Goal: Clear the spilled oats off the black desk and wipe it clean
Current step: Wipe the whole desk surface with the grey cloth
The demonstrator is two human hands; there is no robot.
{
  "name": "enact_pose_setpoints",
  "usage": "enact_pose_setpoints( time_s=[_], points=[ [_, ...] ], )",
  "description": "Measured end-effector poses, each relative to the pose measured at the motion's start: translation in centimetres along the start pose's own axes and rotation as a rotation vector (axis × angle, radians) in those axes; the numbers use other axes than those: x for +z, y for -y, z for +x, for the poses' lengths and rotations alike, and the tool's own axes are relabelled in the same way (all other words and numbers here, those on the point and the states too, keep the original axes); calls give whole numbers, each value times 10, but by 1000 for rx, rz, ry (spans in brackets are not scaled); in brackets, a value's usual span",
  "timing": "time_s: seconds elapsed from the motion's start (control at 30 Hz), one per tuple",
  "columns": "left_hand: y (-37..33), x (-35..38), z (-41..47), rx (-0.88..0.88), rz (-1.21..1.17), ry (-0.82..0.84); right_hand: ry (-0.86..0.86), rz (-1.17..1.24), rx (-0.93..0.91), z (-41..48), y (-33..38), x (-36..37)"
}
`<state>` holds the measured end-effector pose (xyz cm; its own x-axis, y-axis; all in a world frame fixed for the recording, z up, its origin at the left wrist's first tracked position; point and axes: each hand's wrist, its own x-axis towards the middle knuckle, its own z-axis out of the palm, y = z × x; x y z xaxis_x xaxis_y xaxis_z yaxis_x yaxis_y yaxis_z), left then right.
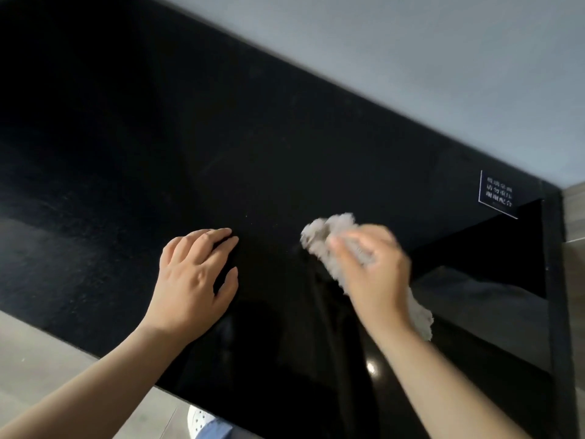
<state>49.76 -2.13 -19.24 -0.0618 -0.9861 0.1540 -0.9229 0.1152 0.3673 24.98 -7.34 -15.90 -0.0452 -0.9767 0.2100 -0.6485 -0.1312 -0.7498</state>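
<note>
We were at the wiping step. Our right hand (376, 274), blurred, held a grey cloth (329, 232) with fingers curled round it, pressed on the black desk (221, 137) near its right end. Our left hand (193, 274) lay flat, fingers released. A few pale specks (246, 215), perhaps oats, lay between the hands; we judged the next stroke should sweep over them.

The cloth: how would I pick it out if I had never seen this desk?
Start at the black desk that fills most of the view, then go to its near right part. There the right hand holds a fluffy, pale grey-beige cloth against the top. It is the only fabric on the desk; the left hand beside it holds nothing.
</note>
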Motion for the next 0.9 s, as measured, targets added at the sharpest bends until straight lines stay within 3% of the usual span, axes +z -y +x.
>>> enact_pose_setpoints(
  time_s=[0.07, 0.17, 0.27, 0.4, 0.53, 0.73, 0.9],
  points=[
    [-1, 1, 1, 13, -10, -22, -131, -80, 70, 35, -9, -2],
    [1, 4, -1, 19, -12, -36, -96, -234, 185, 53, -25, 22],
    [4, 7, -6, 17, -5, -22, -98, -382, 108, 13, -16, 44],
    [7, 9, -6, 12, 9, 17, 10, -292, -45, -68, 5, 45],
    [5, 7, -5, 15, 16, 14, 182, -173, -85, -108, 19, 27],
    [1, 2, 4, 27, 13, -45, -95, -142, 122, -34, 11, 4],
    [6, 8, 0, 39, 2, -5, -83, -370, 77, -70, 5, 40]
  ],
)
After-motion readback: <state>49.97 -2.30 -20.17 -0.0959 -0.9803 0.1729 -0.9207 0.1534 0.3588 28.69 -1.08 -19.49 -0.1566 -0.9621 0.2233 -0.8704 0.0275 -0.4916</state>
